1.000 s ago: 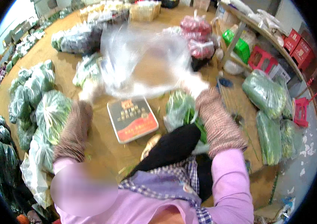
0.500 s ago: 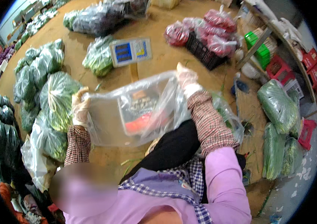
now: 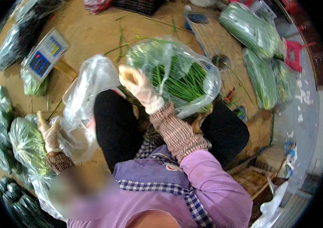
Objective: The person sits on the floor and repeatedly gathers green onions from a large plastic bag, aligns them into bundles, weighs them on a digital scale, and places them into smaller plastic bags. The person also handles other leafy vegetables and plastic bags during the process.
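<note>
My left hand (image 3: 49,134), in a pale thin glove, is at the left with fingers stretched up and apart. A clear plastic bag (image 3: 95,78) lies crumpled in front of my left knee; its film reaches the thumb side of that hand. My gloved right hand (image 3: 138,86) is at the near left edge of a large open clear bag (image 3: 211,83) of long thin green stems (image 3: 180,81). Its fingers are curled, with a gap between them and the thumb and nothing visible inside. The bag of stems lies beyond my knees.
A scale display (image 3: 44,55) stands at the upper left. Bagged leafy greens (image 3: 28,142) lie beside my left hand. More bagged green vegetables (image 3: 250,32) lie at the right, near a pink plastic stool (image 3: 293,55). A black crate (image 3: 140,5) is at the far edge. Loose stems (image 3: 121,40) litter the floor.
The clear bag, held spread between both hands before, is now crumpled and lower. My right hand has left it and come to the bag of stems. The view has turned toward the right.
</note>
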Demonstrator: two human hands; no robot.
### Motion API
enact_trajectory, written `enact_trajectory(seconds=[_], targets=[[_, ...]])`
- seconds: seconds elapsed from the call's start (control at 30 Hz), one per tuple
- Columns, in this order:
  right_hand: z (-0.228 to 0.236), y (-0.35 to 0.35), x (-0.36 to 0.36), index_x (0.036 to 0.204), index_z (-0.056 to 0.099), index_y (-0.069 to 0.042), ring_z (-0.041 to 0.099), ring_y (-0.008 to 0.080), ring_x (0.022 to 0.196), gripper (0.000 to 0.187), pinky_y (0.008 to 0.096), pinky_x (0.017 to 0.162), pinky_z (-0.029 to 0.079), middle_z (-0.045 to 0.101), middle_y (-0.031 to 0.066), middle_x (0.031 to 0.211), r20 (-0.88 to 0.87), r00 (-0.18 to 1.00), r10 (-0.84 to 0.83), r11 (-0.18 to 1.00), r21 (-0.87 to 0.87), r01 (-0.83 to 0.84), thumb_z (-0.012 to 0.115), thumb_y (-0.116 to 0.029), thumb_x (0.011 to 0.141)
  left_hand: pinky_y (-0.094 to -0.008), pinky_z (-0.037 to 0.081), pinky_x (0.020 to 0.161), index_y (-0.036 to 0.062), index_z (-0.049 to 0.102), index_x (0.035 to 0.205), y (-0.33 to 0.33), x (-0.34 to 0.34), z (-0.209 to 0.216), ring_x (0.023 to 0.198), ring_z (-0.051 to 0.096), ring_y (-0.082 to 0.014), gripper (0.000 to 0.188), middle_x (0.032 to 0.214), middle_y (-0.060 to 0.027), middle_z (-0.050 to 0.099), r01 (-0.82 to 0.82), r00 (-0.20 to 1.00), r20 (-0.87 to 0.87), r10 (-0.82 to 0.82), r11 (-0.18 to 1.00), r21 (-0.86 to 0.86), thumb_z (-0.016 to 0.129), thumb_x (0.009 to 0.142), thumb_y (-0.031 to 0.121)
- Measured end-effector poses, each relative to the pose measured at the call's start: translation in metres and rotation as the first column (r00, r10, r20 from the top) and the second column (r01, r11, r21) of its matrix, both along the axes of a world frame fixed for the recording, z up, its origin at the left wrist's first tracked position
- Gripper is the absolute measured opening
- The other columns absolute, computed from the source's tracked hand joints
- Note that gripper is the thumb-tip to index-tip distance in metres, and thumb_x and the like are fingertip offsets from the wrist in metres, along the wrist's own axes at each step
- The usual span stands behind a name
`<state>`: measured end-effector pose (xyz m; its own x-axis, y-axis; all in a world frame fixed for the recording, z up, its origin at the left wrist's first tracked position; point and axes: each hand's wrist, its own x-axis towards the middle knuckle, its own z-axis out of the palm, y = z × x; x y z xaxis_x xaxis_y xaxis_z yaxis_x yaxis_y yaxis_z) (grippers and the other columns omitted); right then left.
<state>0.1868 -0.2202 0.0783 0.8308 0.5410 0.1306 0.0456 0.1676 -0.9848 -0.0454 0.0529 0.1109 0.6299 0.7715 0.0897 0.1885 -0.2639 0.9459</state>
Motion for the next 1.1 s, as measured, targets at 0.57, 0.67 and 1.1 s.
enact_trajectory(seconds=[0.57,0.67,1.1], targets=[[-0.094,-0.357,0.027,0.111,0.053,-0.001,0.051,0.0303,0.104,0.049,0.0333,0.089,0.038,0.054,0.0186,0.112,0.114,0.826,-0.551,0.03,-0.987,0.156,0.057,-0.032,0.073,-0.0349,0.04,0.086,0.0164,0.048,0.121,-0.04,0.072,0.022,0.099,0.052,-0.0298,0.047,0.108,-0.0147,0.054,0.575,0.593,-0.805,-0.007,0.704,0.418,0.052,0.075,0.008],[-0.078,-0.324,0.03,0.113,0.052,-0.004,0.047,0.0295,0.109,0.052,0.0359,0.092,0.035,0.052,0.0187,0.115,0.204,0.854,-0.478,-0.029,-0.976,0.217,0.06,-0.034,0.072,-0.0309,0.039,0.088,0.0121,0.05,0.119,-0.043,0.075,0.028,0.101,0.052,-0.0241,0.046,0.109,-0.0125,0.055,0.487,0.649,-0.76,-0.045,0.792,0.369,0.055,0.074,0.008],[-0.063,-0.282,0.034,0.123,0.041,-0.005,0.043,0.0282,0.115,0.08,0.0353,0.095,0.036,0.045,0.0162,0.124,-0.128,0.956,-0.263,-0.292,-0.934,-0.205,0.073,-0.041,0.059,-0.0323,0.043,0.076,0.0114,0.04,0.128,-0.118,0.053,0.114,0.086,0.054,-0.0247,0.067,0.104,-0.013,0.054,0.424,0.861,-0.507,-0.038,0.603,0.676,0.064,0.065,0.008]])
